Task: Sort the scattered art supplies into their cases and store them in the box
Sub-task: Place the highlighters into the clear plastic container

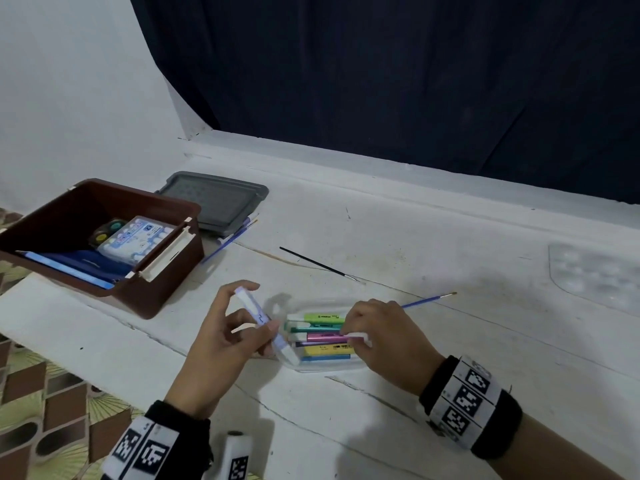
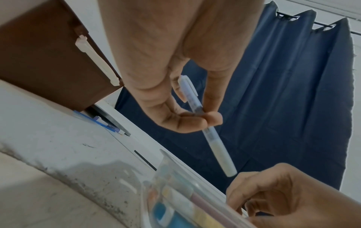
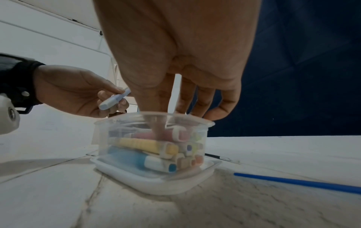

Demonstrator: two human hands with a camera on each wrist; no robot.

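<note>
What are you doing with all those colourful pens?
A person is tidying markers into a clear plastic case on the white table. The left hand holds a pale blue marker just above the case, and the right hand pinches a pink marker lying inside with the others. The brown box sits open nearby with some supplies already in it, its grey lid behind it. A black brush and a blue brush lie loose on the table.

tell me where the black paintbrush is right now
In the head view the black paintbrush lies loose on the white table, beyond the clear marker case and right of the brown box.
</note>
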